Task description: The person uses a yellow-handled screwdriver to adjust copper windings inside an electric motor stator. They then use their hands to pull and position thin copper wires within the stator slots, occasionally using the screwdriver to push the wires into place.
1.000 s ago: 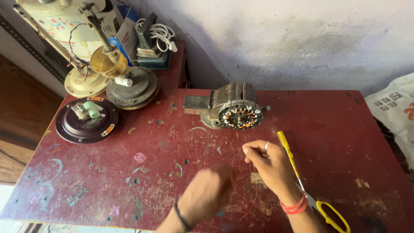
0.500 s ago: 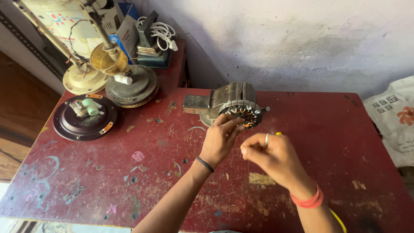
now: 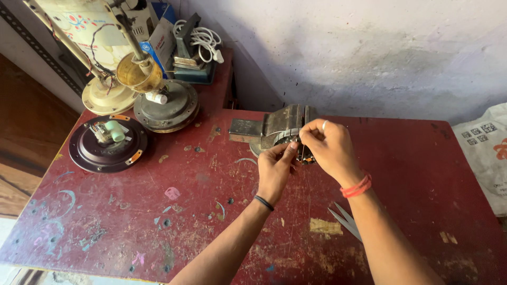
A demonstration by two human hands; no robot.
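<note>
Both hands work at the motor stator (image 3: 282, 129), which sits on the red table (image 3: 158, 211) at 12 o'clock from the wearer, near the wall. The left hand (image 3: 274, 171) pinches its thumb and fingers nearly closed at the stator's lower edge; whether it holds a wire cannot be told. The right hand (image 3: 327, 148), at 1 o'clock, curls over the winding face, fingers closed on something too small to identify.

Risk, as a judgement: a hard pull could snap fine winding wire or drag the unclamped stator. The scissors (image 3: 346, 221) lie blades open by the right forearm; a backward elbow sweep could catch them.

The tabletop is scratched, paint-flecked metal. 2 fan housings (image 3: 108, 145) and a fan stand base (image 3: 108, 95) crowd 10 o'clock. The wall (image 3: 369, 53) is whitewashed and stained.
</note>
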